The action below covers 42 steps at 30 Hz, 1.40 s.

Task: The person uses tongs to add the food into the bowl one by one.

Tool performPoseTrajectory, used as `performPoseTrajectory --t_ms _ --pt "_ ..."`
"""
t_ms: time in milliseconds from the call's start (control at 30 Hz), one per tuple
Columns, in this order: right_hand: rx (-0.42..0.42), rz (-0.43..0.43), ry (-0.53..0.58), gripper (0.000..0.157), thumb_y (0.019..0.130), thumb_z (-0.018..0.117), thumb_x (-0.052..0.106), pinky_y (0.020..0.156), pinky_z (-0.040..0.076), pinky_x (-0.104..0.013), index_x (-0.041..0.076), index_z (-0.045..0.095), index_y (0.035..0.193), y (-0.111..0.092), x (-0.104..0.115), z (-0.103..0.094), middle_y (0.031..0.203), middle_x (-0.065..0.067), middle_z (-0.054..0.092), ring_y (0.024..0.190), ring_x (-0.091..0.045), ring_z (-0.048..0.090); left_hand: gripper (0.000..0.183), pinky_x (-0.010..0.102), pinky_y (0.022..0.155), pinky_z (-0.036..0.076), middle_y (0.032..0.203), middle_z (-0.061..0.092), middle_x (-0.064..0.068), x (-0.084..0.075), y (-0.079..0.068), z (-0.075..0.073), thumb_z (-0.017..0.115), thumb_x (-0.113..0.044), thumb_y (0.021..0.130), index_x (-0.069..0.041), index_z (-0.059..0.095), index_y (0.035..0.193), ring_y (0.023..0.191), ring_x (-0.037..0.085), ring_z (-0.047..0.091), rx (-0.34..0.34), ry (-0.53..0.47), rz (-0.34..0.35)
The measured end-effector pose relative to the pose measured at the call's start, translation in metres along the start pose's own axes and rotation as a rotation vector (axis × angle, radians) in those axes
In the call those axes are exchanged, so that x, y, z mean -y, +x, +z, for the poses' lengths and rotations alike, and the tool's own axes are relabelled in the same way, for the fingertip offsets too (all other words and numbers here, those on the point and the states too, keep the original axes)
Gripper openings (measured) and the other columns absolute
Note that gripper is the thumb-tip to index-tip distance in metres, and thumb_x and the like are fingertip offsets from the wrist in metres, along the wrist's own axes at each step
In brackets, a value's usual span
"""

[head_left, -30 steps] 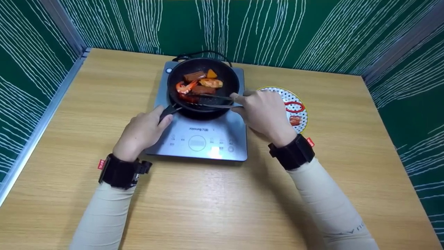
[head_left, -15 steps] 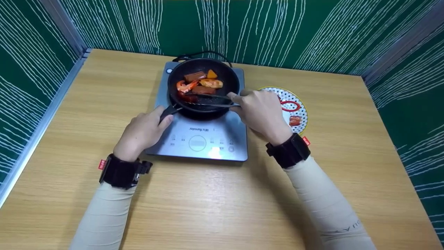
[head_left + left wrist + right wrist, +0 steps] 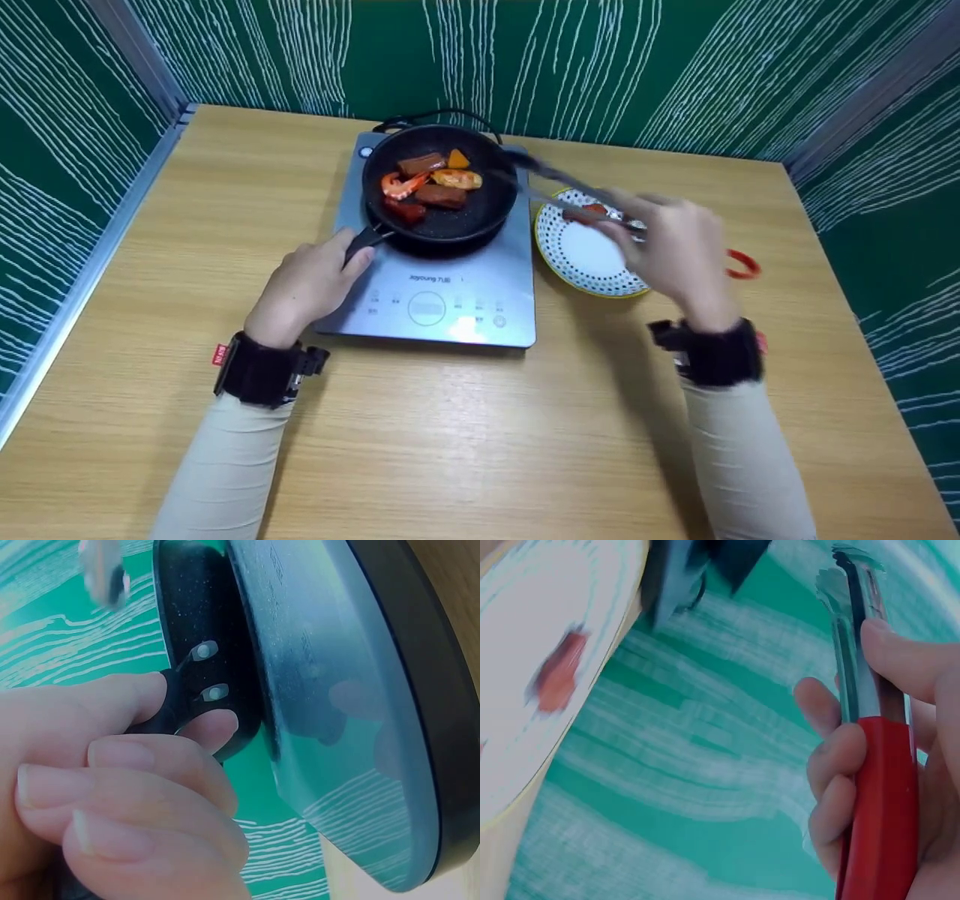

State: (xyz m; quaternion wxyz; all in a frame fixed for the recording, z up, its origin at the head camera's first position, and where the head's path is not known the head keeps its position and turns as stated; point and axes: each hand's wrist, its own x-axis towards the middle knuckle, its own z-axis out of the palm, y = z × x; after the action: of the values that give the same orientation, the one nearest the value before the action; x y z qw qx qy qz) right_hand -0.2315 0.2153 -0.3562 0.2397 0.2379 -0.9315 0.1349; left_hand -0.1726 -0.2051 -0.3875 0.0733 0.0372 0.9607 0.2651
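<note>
In the head view, my left hand (image 3: 304,289) grips the black handle (image 3: 361,241) of a frying pan (image 3: 472,223) on an induction cooktop (image 3: 375,322). The pan holds a shrimp (image 3: 397,186), several reddish-brown food chunks (image 3: 440,196), a yellowish piece (image 3: 457,179) and an orange wedge (image 3: 457,159). My right hand (image 3: 679,247) holds metal tongs (image 3: 574,199), their blurred tips apart near the pan's right rim, nothing visible between them. The right wrist view shows fingers and thumb around the tongs' red handle (image 3: 885,802).
Right of the cooktop, partly under my right hand, sits a dotted plate (image 3: 577,281) with a reddish food piece (image 3: 583,214). A black cord (image 3: 457,112) runs behind the pan. Green walls (image 3: 390,60) with white lines stand behind and beside the wooden table (image 3: 420,435).
My right hand has moved right with the tongs, lifting them out of the pan and uncovering more of the plate. My left hand and the pan stay in place.
</note>
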Motion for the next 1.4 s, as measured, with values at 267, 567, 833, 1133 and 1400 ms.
performPoseTrajectory --t_ms 267,567,833,1133,1400 --pt "0.146 0.309 -0.011 0.053 0.097 0.080 0.040 0.059 0.038 -0.040 0.010 0.070 0.139 -0.042 -0.060 -0.010 0.103 -0.023 0.075 0.074 -0.033 0.063 0.032 0.039 0.063 0.033 0.084 0.044 0.009 -0.001 0.000 0.000 0.043 -0.041 0.115 -0.010 0.051 0.116 0.075 0.032 0.052 0.009 -0.002 0.005" --pt "0.200 0.368 -0.016 0.052 0.097 0.081 0.035 0.063 0.038 -0.044 0.006 0.069 0.139 -0.049 -0.081 -0.005 0.105 -0.026 0.074 0.080 -0.036 0.062 0.033 0.038 0.062 0.033 0.083 0.040 0.006 0.000 -0.003 -0.001 0.042 -0.044 0.115 -0.012 0.049 0.114 0.072 0.028 0.050 0.027 -0.039 -0.021" --pt "0.240 0.412 -0.028 0.053 0.096 0.082 0.035 0.066 0.038 -0.045 0.006 0.070 0.138 -0.054 -0.091 0.003 0.104 -0.025 0.074 0.082 -0.037 0.058 0.032 0.037 0.061 0.033 0.082 0.039 0.005 0.000 -0.003 -0.001 0.043 -0.043 0.115 -0.012 0.049 0.111 0.071 0.027 0.049 0.020 -0.040 -0.012" --pt "0.285 0.426 -0.040 0.053 0.097 0.080 0.038 0.068 0.040 -0.045 0.009 0.069 0.140 -0.056 -0.096 0.010 0.104 -0.023 0.074 0.086 -0.039 0.061 0.031 0.038 0.062 0.031 0.083 0.040 0.007 0.000 -0.002 -0.001 0.043 -0.042 0.115 -0.012 0.049 0.112 0.072 0.029 0.049 0.016 -0.016 -0.013" --pt "0.315 0.456 -0.027 0.057 0.097 0.079 0.041 0.071 0.038 -0.046 0.010 0.067 0.143 -0.058 -0.096 0.010 0.105 -0.023 0.073 0.088 -0.039 0.059 0.032 0.037 0.061 0.032 0.082 0.041 0.006 -0.001 -0.002 -0.001 0.043 -0.043 0.115 -0.012 0.050 0.112 0.071 0.027 0.048 0.020 -0.025 -0.016"
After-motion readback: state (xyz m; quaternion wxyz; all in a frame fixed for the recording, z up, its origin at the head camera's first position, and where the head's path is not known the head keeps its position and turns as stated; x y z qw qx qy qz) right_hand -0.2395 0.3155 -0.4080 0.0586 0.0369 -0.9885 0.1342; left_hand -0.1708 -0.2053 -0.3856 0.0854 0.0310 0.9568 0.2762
